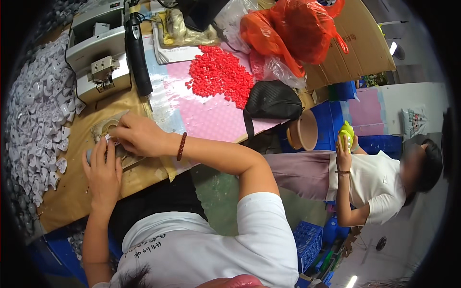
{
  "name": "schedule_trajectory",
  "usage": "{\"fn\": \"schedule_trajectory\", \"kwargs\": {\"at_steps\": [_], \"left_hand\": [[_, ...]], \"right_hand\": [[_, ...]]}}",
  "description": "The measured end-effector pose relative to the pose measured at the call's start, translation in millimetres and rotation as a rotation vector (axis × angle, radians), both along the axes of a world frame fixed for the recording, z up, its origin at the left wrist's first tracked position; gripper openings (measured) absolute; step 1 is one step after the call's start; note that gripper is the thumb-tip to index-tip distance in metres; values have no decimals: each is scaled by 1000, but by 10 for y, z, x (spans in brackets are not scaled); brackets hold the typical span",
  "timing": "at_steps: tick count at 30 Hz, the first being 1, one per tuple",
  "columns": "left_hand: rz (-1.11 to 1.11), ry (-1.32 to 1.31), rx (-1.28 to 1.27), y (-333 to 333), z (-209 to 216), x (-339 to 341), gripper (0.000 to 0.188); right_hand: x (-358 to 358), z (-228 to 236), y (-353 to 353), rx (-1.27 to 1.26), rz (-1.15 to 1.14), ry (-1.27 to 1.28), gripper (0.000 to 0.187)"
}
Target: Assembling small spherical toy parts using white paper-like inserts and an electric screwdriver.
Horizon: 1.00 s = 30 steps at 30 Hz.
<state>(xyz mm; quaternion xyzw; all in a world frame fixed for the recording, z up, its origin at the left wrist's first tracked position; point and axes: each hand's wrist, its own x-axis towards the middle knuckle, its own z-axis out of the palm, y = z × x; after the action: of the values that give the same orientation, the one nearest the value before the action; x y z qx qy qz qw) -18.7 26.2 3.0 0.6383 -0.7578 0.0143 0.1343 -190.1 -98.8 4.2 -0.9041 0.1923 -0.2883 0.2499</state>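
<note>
My left hand [103, 175] and my right hand [139, 135] meet over the brown-covered bench. Between their fingertips shows a small white plastic part [107, 138], mostly hidden. The left fingers are drawn together around it, and the right thumb and forefinger pinch at its edge. A grey rounded piece [89, 155] shows beside the left fingers. Under the right hand lies a worn plate-like fixture [98, 128], partly covered. Left of my hands spreads a large heap of white plastic parts [43, 110], with grey rounded pieces [21, 201] along its outer edge.
A boxy machine [98, 53] with a black bar [138, 57] stands beyond my hands. Small red parts [218, 74] cover a pink sheet, near a black pouch [273, 101] and red plastic bags [297, 33]. At right, another person [365, 182] holds a yellow-green toy [345, 133].
</note>
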Motion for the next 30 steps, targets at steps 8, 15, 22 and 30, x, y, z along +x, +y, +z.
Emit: {"fn": "schedule_trajectory", "kwargs": {"at_steps": [8,15,22,30], "left_hand": [[-21,11,-60,-106,-63,58,43],[-57,155,-158,-180,26,137,45],[-40,187,-219,-133,-42,190,32],[-54,220,-234,-119,-75,219,27]], "right_hand": [[-112,-59,-61,66,4,-9,24],[-187,138,-91,293,-28,4,24],[19,93,-114,1174,-124,-383,43],[71,67,-232,1378,-4,-310,43]]}}
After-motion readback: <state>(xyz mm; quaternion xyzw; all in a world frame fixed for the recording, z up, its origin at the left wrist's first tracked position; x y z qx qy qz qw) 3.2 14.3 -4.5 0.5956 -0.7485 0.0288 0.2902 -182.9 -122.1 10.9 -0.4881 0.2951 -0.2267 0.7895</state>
